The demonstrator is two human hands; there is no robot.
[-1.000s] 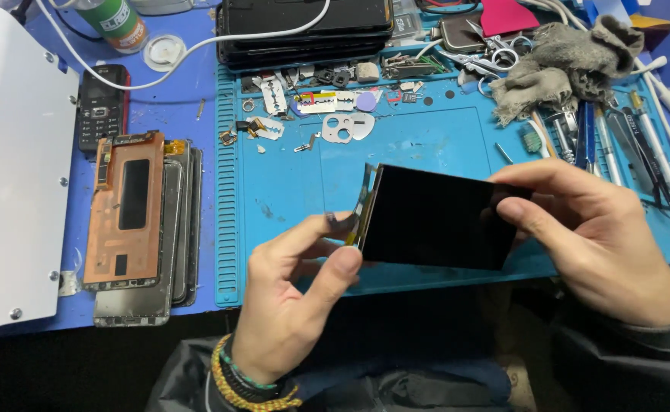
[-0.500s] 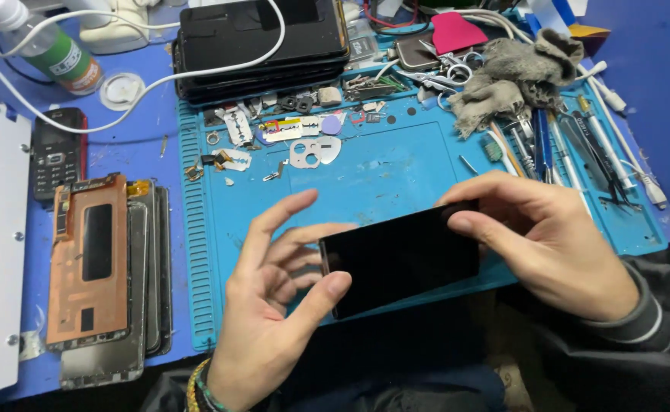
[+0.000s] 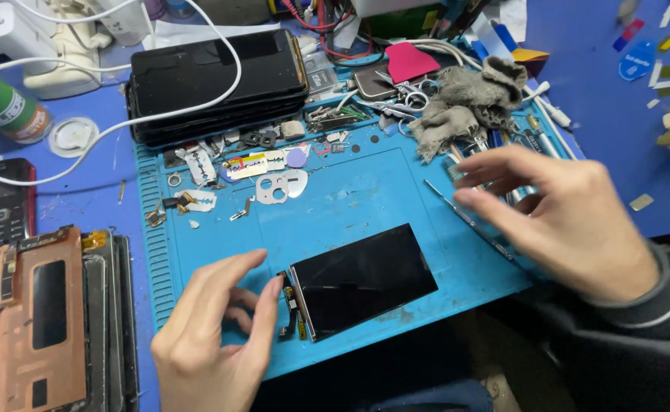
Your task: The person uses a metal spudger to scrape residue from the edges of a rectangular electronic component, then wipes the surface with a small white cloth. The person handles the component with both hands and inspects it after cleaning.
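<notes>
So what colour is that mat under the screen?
Blue mat, a bright turquoise shade, seen from the head view; the screen on it is black.

Screen panel [image 3: 361, 278] lies on mat [image 3: 365, 191], phone stack [image 3: 216, 84] behind, frames [image 3: 52, 320] to left.

Two bare hands, one dark sleeve

The left hand [image 3: 213, 343] is bare to the wrist, with no ring or glove showing and its wrist cut off by the frame's lower edge. The right hand [image 3: 571, 221] is bare too; its wrist runs into a dark grey sleeve [image 3: 655, 320] with a ribbed cuff edged by a lighter grey band.
</notes>
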